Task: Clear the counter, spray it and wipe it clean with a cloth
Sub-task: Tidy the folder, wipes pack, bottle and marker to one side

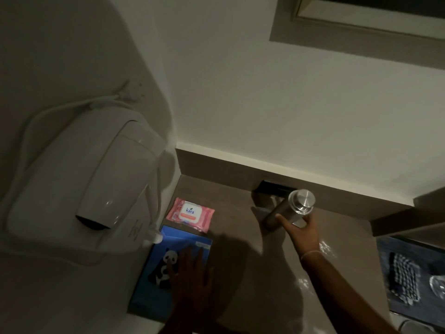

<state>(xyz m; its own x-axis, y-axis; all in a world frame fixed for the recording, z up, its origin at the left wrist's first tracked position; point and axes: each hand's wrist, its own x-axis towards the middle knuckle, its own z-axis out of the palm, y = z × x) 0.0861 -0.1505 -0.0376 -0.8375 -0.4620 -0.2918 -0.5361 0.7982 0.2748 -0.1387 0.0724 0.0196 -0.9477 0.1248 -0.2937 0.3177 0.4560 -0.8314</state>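
The brown counter [243, 266] lies in a dim corner. On its left side is a blue box with a panda picture [154, 280], and my left hand [190, 280] rests flat on top of it with the fingers spread. Just behind the box lies a pink pack of wipes [190, 214]. My right hand [301, 233] is wrapped around a steel bottle with a round lid [292, 208], which stands tilted near the back wall. No cloth or spray is in view.
A white wall-mounted hair dryer with cord [79, 194] juts over the counter's left edge. A small black object [274, 186] sits against the back ledge behind the bottle. At the right, a dark patterned surface [404, 280] holds a glass [437, 285].
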